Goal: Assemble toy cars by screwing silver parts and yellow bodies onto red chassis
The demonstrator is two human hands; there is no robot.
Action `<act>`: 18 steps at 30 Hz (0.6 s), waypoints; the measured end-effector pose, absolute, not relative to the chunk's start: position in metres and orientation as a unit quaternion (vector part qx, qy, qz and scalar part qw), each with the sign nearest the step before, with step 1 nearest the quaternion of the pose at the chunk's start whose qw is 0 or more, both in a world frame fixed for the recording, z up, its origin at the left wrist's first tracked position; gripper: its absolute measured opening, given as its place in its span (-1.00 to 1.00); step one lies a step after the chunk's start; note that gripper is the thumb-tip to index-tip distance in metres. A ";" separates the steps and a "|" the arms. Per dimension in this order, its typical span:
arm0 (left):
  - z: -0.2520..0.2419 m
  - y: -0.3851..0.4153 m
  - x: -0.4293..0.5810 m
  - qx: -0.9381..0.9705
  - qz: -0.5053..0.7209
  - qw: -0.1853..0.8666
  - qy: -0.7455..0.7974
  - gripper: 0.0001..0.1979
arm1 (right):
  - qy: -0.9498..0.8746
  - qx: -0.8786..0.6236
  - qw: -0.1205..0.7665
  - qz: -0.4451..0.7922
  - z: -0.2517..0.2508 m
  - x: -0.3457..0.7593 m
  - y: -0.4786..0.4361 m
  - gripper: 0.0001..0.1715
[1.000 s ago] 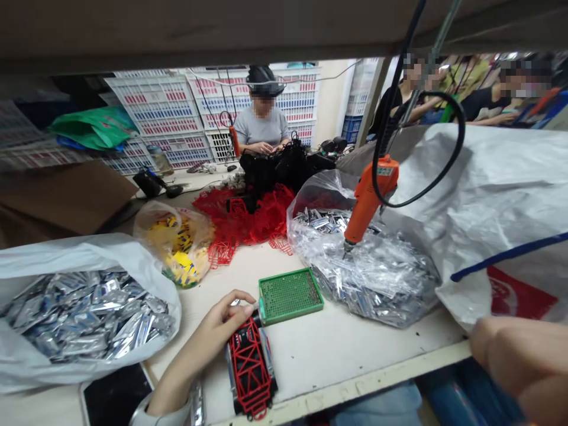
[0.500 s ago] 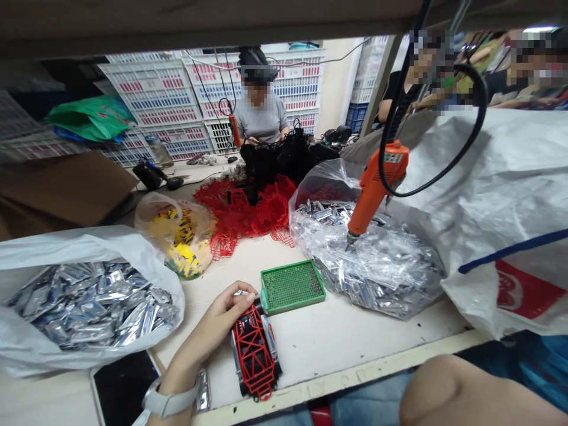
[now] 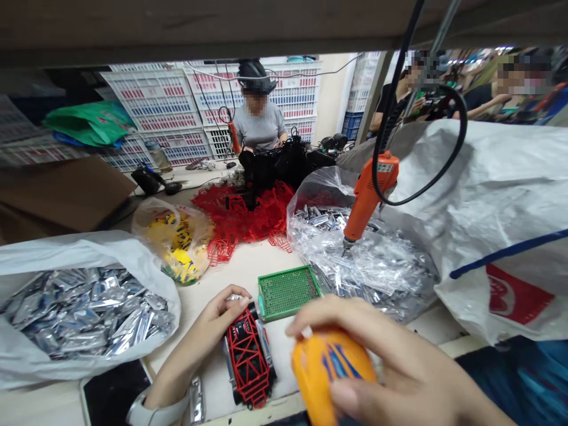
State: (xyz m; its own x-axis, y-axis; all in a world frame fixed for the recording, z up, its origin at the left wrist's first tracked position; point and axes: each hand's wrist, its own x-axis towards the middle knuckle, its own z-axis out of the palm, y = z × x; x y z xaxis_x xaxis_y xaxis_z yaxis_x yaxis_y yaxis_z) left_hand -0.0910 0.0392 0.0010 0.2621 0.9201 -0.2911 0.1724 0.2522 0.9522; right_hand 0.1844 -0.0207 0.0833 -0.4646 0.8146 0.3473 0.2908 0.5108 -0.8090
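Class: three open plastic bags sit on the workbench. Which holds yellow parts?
The small clear plastic bag in the middle, beside the red lattice frames. The white bag on the left and the large clear bag on the right hold silver pieces.

Pale workbench [image 3: 242, 269], green tray [image 3: 287, 291], red-black chassis [image 3: 247, 361], white bag [image 3: 66, 251], clear bag [image 3: 319, 183], phone [image 3: 113, 396]

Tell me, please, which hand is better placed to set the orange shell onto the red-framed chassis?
Right, probably: the right hand grips the orange shell just beside the chassis, while the left hand rests on its front end.
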 end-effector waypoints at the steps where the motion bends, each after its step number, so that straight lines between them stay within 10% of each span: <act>1: 0.004 0.039 -0.091 0.524 0.316 0.600 0.515 -0.47 | -0.802 -0.331 0.335 0.368 0.083 0.180 -0.011 -0.54; 6: 0.020 0.044 -0.085 0.558 0.313 0.598 0.483 -0.47 | -0.844 -0.305 0.239 0.371 0.055 0.147 0.029 -0.30; 18: 0.018 0.068 -0.064 0.430 0.503 0.546 0.514 -0.30 | -0.811 -0.303 0.347 0.361 0.018 0.118 0.070 -0.35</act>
State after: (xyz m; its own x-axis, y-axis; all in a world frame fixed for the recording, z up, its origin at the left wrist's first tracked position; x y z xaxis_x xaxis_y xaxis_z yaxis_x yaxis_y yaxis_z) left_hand -0.0636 0.0680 0.0176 -0.0342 0.9912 -0.1279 -0.1082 0.1236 0.9864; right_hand 0.1181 0.0696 0.0184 -0.5755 0.7414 0.3452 0.2404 0.5568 -0.7951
